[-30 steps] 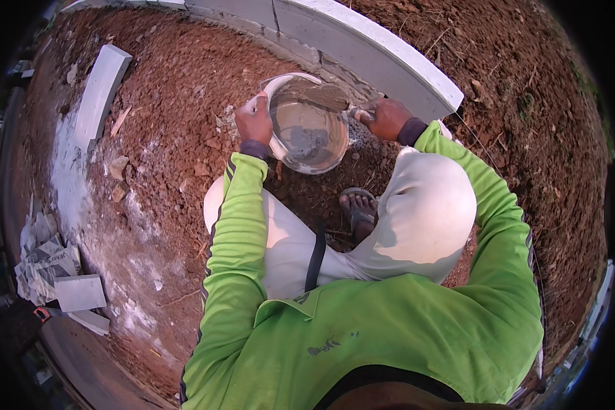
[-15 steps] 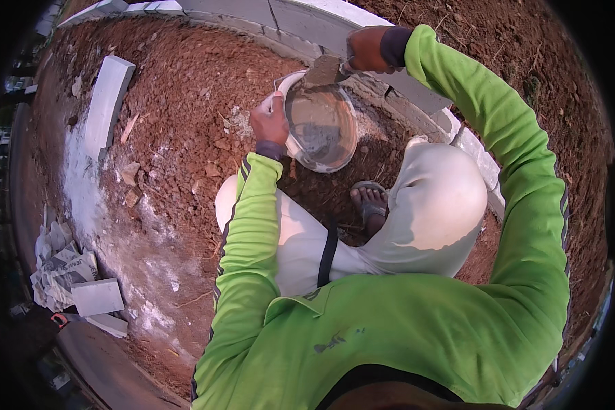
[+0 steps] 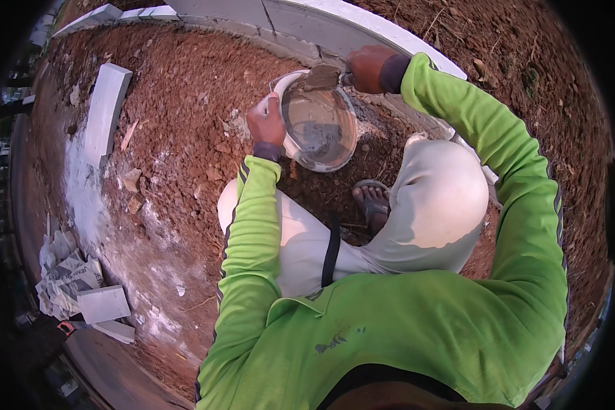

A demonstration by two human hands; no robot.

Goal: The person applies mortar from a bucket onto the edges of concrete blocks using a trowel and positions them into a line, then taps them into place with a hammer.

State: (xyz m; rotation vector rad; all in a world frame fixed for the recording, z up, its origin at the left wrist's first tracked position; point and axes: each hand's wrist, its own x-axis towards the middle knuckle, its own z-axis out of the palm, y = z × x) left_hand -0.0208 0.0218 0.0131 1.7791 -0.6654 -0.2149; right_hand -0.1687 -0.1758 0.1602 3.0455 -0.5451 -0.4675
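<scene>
Worker in a green shirt crouches on red soil, left hand curled tight on the left rim of a white bucket of wet gray mortar, set just near of a low block wall. Right hand is wrapped round the handle of a trowel, its mortar-coated blade at the bucket's far rim; contact w/ rim can't be told. Main risks, prob.: mix slides onto soil if blade tilts outward, or bucket tips on uneven footing if left grip slackens
</scene>
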